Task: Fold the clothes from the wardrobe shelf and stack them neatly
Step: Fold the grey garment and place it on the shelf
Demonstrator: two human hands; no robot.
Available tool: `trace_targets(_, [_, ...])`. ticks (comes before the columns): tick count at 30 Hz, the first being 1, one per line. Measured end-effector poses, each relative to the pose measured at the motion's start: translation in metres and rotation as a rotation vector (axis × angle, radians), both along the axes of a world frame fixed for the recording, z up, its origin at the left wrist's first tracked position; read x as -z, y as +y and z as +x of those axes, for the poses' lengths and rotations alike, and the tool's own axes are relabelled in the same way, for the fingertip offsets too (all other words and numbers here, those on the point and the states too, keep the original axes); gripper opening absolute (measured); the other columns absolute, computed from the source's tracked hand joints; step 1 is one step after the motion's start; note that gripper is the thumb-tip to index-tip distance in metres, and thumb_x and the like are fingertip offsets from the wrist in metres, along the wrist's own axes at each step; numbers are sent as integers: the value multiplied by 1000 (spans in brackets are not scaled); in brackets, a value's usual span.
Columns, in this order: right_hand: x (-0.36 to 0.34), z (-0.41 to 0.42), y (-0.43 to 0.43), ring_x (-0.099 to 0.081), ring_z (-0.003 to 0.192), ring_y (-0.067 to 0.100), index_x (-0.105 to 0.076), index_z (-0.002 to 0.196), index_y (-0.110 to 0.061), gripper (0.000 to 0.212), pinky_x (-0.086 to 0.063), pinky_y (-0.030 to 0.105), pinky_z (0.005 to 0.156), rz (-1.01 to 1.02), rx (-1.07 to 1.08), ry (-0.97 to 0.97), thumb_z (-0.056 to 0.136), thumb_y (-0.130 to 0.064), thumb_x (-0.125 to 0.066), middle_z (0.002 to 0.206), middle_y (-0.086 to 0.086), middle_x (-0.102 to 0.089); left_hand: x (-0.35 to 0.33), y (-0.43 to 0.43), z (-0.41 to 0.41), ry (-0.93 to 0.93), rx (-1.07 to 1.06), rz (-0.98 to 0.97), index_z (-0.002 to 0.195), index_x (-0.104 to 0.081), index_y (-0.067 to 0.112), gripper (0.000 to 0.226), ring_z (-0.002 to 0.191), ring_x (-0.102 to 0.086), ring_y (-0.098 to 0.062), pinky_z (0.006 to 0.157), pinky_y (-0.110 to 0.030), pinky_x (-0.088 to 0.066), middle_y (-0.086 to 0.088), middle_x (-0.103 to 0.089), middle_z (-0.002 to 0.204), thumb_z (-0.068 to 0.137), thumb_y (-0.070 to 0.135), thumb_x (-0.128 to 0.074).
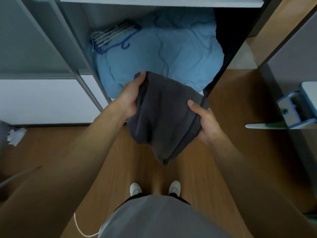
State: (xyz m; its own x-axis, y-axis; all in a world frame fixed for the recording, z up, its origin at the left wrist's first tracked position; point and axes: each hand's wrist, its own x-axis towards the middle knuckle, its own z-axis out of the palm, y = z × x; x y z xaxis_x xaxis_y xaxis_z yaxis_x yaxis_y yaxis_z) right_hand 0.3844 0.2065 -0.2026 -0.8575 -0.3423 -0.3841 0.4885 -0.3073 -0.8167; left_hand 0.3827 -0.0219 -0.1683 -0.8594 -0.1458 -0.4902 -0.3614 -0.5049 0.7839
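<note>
Left hand (131,98) and right hand (205,120) grasp the dark grey cloth garment (164,117) — partly folded; no stack visible — stacking remains.

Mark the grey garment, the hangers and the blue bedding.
grey garment (164,117), head view, middle of the hanging cloth.
hangers (111,36), head view, the bundled white bars.
blue bedding (163,54), head view, crumpled top surface.

Dark grey garment (164,115), folded, limp, hanging in air before the wardrobe shelf (159,2).
</note>
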Motion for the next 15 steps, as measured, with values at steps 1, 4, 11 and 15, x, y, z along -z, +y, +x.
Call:
trace_targets(1, [-3, -1, -4, -69, 110, 28, -60, 131, -11, 52, -59, 36, 82, -28, 28, -5, 83, -22, -78, 121, 10, -71, 7, -10, 4, -6, 17, -5, 124, -64, 8, 52, 112, -68, -24, 94, -35, -54, -11, -72, 119, 97, 52, -54])
trace_targets(4, [-14, -2, -15, -69, 110, 30, -61, 128, -6, 42, -59, 38, 83, -122, 28, -76, 89, -19, -72, 121, 14, -70, 40, -36, 24, 7, 149, -34, 131, -61, 19, 63, 120, -64, -21, 103, -37, -49, -5, -68, 129, 92, 66, -49])
trace_targets(11, [-34, -9, -23, -73, 98, 32, -76, 104, -3, 22, -61, 43, 74, -193, 46, -228, 91, -19, -69, 112, 17, -73, 80, -16, 61, -32, 338, -77, 119, -69, 33, 61, 119, -63, -11, 109, -36, -42, 7, -68, 128, 72, 71, -66])
trace_targets(15, [-42, -18, -12, -72, 100, 34, -74, 113, -3, 32, -59, 46, 81, -203, 68, -233, 90, -24, -65, 115, 18, -72, 66, 5, 54, 55, 257, -44, 126, -61, 19, 50, 114, -67, -17, 86, -28, -57, -1, -71, 124, 84, 43, -74])
